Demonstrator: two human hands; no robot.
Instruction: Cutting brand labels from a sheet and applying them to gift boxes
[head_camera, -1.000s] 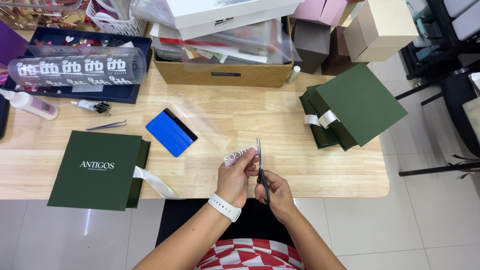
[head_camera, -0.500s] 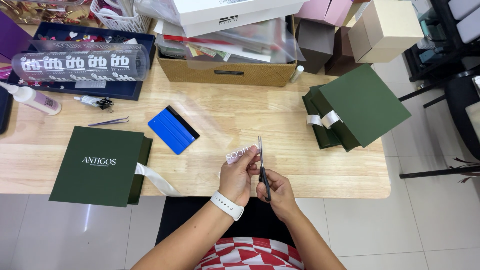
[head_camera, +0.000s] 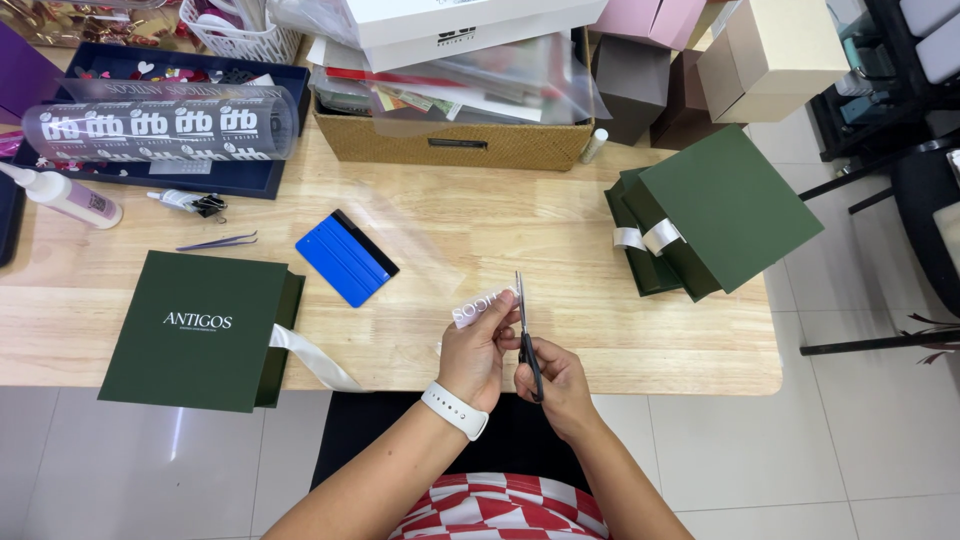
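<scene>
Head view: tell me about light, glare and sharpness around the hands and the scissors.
Head view: even overhead light, soft shadows only. The left hand, holding a small clear strip, and the right hand, on the scissors, are sharp, no motion blur. Glare shows on the clear plastic roll and as a streak on the floor tiles. The table edges bow a little towards the frame sides.

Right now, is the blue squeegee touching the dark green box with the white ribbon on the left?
Apart. The head view shows bare wood between the blue squeegee and the dark green box.

Left hand (head_camera: 474, 352) and right hand (head_camera: 556, 378) side by side, each grip closed, forearms converging.
</scene>
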